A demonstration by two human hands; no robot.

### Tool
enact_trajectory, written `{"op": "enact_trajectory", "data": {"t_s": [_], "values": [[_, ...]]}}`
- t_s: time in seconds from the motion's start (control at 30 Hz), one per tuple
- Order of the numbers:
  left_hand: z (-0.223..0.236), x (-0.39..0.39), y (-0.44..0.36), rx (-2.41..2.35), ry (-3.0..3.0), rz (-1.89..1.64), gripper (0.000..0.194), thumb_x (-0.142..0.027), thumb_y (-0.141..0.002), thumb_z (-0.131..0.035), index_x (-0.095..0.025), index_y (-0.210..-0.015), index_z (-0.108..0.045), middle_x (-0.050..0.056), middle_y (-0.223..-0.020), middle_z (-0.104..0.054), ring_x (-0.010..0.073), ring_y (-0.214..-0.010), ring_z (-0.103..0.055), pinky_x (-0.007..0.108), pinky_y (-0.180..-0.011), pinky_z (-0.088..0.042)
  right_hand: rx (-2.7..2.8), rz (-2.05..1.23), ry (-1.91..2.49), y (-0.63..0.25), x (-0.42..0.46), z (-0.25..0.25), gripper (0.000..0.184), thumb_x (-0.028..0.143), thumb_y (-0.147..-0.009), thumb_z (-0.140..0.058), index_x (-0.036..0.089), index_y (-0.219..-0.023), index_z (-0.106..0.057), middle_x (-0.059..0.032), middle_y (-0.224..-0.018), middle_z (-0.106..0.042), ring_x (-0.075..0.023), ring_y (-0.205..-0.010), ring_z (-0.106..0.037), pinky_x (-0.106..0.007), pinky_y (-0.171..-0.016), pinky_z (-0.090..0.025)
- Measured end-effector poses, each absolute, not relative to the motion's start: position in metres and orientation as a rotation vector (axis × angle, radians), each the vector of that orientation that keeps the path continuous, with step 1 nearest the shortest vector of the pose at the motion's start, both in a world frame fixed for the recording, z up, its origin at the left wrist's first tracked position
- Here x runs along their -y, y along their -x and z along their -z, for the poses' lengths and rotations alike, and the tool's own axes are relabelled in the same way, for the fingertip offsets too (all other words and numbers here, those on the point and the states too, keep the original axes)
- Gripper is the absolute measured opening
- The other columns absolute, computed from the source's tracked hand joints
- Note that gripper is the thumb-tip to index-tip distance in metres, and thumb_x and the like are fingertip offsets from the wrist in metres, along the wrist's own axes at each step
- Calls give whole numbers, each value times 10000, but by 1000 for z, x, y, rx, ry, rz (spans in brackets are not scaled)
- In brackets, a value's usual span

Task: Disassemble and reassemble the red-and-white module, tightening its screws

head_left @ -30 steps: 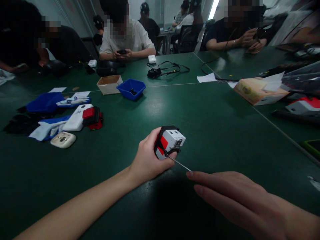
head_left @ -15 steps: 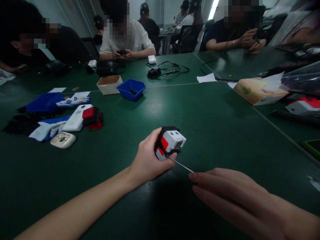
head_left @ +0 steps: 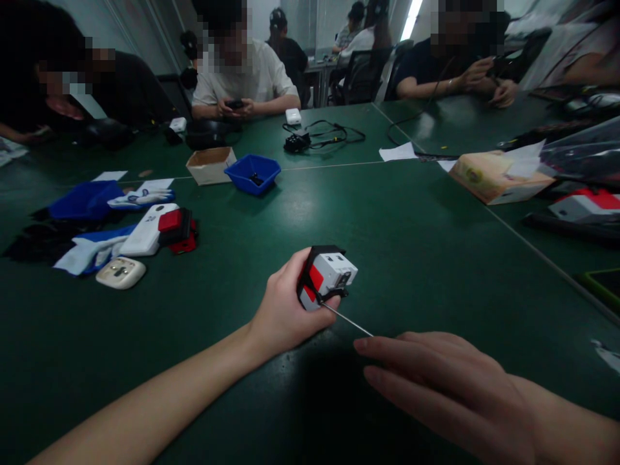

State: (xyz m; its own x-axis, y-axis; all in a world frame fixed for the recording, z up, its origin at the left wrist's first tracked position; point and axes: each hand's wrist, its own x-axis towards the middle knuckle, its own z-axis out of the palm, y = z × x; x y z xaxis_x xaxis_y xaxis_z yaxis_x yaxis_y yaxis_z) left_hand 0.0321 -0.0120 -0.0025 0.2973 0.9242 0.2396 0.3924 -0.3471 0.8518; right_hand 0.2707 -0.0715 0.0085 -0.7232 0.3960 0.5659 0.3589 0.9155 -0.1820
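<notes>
Near the middle of the green table (head_left: 387, 258), my left hand (head_left: 285, 303) is wrapped round a grey and red box-shaped device (head_left: 334, 271) with a black bracket (head_left: 325, 249) about it. A thin metal screwdriver shaft (head_left: 349, 320) runs from the bracket's lower corner, by my left thumb, down to my right hand (head_left: 445, 381). The fingers of my right hand are closed over the tool, and its handle is hidden behind them. The shaft's tip meets the bracket at that corner; whether a screw sits there is too small to tell.
At left lie gloves (head_left: 92, 250), a white power bank (head_left: 145, 232), a red and black device (head_left: 177, 227) and a cream case (head_left: 121, 272). Farther back stand a cardboard box (head_left: 211, 169) and a blue bin (head_left: 252, 177). A tissue box (head_left: 498, 177) is at right. Several people sit across.
My right hand has shifted slightly left along the shaft, and its fingers have turned a little. My left hand and the device keep nearly the same place.
</notes>
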Motion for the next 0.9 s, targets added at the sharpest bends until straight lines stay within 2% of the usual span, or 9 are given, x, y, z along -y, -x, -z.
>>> {"op": "enact_trajectory", "data": {"t_s": [0.13,0.27,0.43,0.57,0.63,0.73,0.8,0.87,0.9], "values": [[4,13,-31,-1175,-1882,-983,584,-260,-763,-758,-188,-1297,-532,88,-1086,-740,241,-890,-732,353,-797,-600,2439,-98,625,-275,71,-5,311,154,-1049,-384,188,-1266,-605,-116,-1141,-771,-179,-854,-760,-254,-609,-583],[4,13,-31,-1185,-1868,-979,600,-275,-757,-770,-175,-1299,-531,91,-1086,-743,240,-881,-732,346,-799,-597,2423,-133,622,-274,68,-6,328,143,-1027,-404,206,-1267,-619,-83,-1118,-780,-179,-785,-762,-257,-595,-590],[6,8,-30,-1127,-1688,-1017,517,-250,-781,-745,-186,-1260,-563,78,-1089,-750,234,-919,-740,336,-830,-601,2260,-304,670,-276,59,-8,335,42,-968,-441,200,-1189,-637,-98,-1123,-759,-162,-930,-763,-195,-729,-612],[11,0,-27,-1131,-1504,-1058,423,-301,-819,-727,-177,-1202,-597,91,-1109,-739,258,-1002,-728,368,-858,-606,2017,-491,690,-277,44,1,388,-2,-951,-438,222,-1211,-619,-90,-1127,-705,-109,-686,-698,-218,-601,-587],[12,-2,-24,-1144,-1432,-1059,439,-348,-835,-712,-163,-1210,-580,114,-1112,-729,275,-1000,-731,378,-808,-619,1893,-582,722,-276,33,8,341,32,-981,-445,223,-1193,-632,-86,-1130,-678,-78,-576,-630,-232,-548,-553],[10,-8,-18,-1201,-1407,-1084,492,-412,-853,-682,-152,-1244,-538,138,-1136,-716,282,-968,-741,381,-739,-630,1740,-746,1026,-275,13,19,180,217,-1000,-533,206,-1083,-692,-77,-1083,-672,-86,-557,-587,-242,-506,-505],[6,-14,-10,-1303,-1560,-1120,518,-404,-841,-692,-149,-1264,-537,136,-1159,-712,282,-992,-734,401,-806,-624,1697,-766,1154,-277,-1,25,191,277,-971,-583,178,-1078,-707,-73,-989,-677,-119,-615,-597,-255,-528,-494],[-3,-23,2,-1441,-1847,-1116,563,-377,-820,-711,-144,-1302,-537,137,-1190,-706,291,-1045,-716,436,-918,-593,1654,-769,1220,-279,-15,29,262,301,-985,-549,154,-1156,-683,-18,-772,-631,-141,-609,-578,-268,-545,-475],[-8,-29,10,-1501,-2015,-1079,599,-374,-814,-717,-144,-1333,-524,142,-1220,-695,301,-1073,-706,450,-952,-579,1640,-769,1234,-279,-22,31,293,312,-989,-534,147,-1191,-668,-2,-728,-609,-148,-612,-573,-275,-557,-470]]}}
